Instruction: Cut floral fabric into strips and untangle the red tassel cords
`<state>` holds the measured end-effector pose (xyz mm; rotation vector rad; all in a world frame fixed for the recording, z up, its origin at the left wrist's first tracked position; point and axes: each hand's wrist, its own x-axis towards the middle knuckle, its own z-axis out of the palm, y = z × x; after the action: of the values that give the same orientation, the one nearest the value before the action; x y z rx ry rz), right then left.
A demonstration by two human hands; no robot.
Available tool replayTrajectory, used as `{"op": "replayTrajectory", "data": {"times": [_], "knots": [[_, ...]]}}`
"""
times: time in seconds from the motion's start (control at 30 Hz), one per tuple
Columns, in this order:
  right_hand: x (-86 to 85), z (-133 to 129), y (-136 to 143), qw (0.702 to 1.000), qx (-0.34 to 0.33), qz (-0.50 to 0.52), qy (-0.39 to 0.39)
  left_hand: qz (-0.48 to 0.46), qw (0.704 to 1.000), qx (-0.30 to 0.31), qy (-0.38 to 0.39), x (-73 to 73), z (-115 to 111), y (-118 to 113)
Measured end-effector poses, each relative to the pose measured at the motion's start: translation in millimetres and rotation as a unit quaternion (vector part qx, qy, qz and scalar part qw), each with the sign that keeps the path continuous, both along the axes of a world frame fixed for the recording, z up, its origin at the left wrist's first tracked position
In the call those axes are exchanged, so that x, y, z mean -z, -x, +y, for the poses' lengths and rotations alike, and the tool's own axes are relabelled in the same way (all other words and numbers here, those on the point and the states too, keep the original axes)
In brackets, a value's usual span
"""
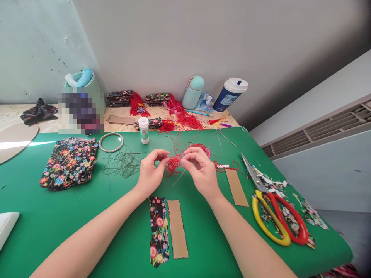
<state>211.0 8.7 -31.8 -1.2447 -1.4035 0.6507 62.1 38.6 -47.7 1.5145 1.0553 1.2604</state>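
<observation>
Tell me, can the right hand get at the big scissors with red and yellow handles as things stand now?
Probably yes. The scissors with red and yellow handles lie uncovered on the green table, on the right hand's side, with only a flat brown cardboard strip between. That hand, however, is pinching tangled red thread.

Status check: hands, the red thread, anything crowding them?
Left hand and right hand both pinching red thread bundle. Floral strip, cardboard strip lie just below. Scissors off right.

Bright, even daylight, shadows soft. Glare streak on green table (43,227) at far left. Wide-angle bending at edges, dark vignette in right corners. Pixelated block (80,110) far left. Centre sharp.
</observation>
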Motion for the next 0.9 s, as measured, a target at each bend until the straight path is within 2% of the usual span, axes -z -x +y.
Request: {"op": "replayTrajectory", "data": {"times": [0.1,0.17,0.27,0.33,0.47,0.6,0.73,0.83,0.9], "knots": [[-0.3,2.8,-2.9,0.996,0.011,0.083,0.019,0.019,1.000,-0.005,-0.022,-0.7,1.7,1.9],[-3.5,5.2,-9.6,0.988,0.043,0.147,0.019,0.020,0.999,-0.029,-0.015,-0.6,4.7,5.9],[-10.7,9.6,-25.1,0.957,0.104,0.270,0.009,-0.009,0.997,-0.071,0.023,-0.6,9.1,12.7],[-14.4,12.2,-33.7,0.942,0.132,0.309,0.003,-0.030,0.998,-0.051,0.032,-1.3,9.2,13.9],[-16.1,14.6,-37.7,0.936,0.149,0.317,0.020,-0.003,1.000,0.007,-0.018,-5.3,3.4,5.6],[-13.0,15.0,-35.7,0.942,0.162,0.292,0.028,0.011,0.998,0.024,-0.061,-12.1,4.7,-11.0],[-11.4,16.0,-38.4,0.951,0.181,0.250,0.011,0.019,0.998,0.036,-0.051,-15.3,17.6,-33.6],[-12.2,15.8,-40.6,0.959,0.187,0.212,0.005,0.080,0.995,0.056,-0.021,-14.4,24.3,-46.7],[-12.7,14.8,-40.7,0.968,0.171,0.183,0.020,0.113,0.992,0.042,-0.025,-14.0,23.4,-50.0]]}}
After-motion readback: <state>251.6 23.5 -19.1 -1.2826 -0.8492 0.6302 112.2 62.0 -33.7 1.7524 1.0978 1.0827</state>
